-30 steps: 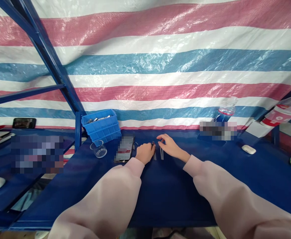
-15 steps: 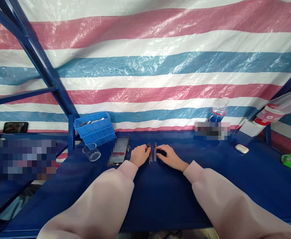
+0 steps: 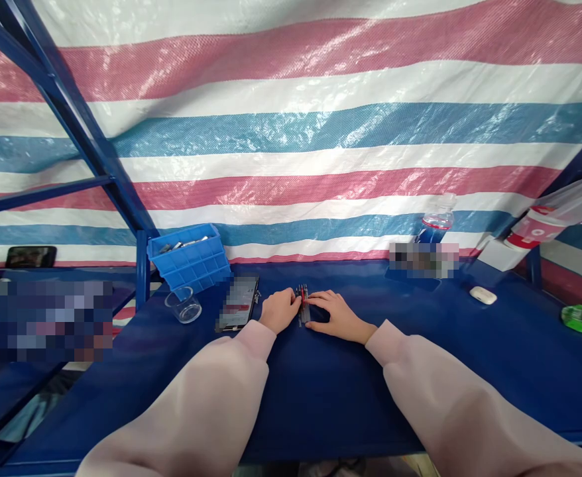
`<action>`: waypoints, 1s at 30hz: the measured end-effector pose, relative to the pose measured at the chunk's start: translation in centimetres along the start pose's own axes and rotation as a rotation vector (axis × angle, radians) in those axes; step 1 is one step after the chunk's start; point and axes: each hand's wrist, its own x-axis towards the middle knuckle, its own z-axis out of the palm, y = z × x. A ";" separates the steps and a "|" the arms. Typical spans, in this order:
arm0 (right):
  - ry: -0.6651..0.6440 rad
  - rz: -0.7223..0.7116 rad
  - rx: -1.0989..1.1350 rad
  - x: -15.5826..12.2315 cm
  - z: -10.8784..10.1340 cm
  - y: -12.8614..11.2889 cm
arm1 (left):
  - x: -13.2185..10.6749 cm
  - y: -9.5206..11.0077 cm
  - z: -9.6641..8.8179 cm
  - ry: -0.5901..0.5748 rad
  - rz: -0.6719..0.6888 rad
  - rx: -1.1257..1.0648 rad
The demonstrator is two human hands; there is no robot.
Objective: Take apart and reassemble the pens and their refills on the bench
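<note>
Left hand (image 3: 281, 310) was loosely curled, knuckles up, fingertips against the left edge of the strips (image 3: 302, 303); too small to tell if it pinched one or only pushed. Right hand (image 3: 338, 315) lay low and mostly flat, fingers extended and close together, tips touching the right edge of the strips, thumb tucked toward the near end, no grip visible. Strips were thin metal pieces with red marks, lying on the bench (image 3: 321, 397) between the two hands, packed side by side in one tight cluster with long sides running away from the person. Exact count not readable. Progress, as a judgement: the gathering looked largely done, since no strip lay apart from the cluster; the squaring-up looked unfinished, as both hands were on it and nothing was lifted off the bench. Just left of the left hand lay a phone (image 3: 238, 303), screen up. Further left stood a clear beaker (image 3: 183, 305), with a blue bin (image 3: 189, 257) behind it holding some metal parts, untouched. Well to the right were a bottle (image 3: 437, 222) at the back edge, a white case (image 3: 482, 295) and a green object (image 3: 577, 317) near the far right. A striped tarp (image 3: 291, 132) hung behind, and a blue frame (image 3: 72, 112) rose at left.
</note>
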 end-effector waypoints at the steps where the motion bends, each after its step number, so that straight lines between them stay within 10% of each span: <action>1: -0.009 -0.001 -0.011 0.0 0.0 -0.1 | 0.0 0.0 0.0 0.002 0.000 -0.001; 30: -0.013 0.013 -0.069 0.2 -0.1 -0.5 | -0.2 0.3 -0.5 -0.009 -0.031 -0.025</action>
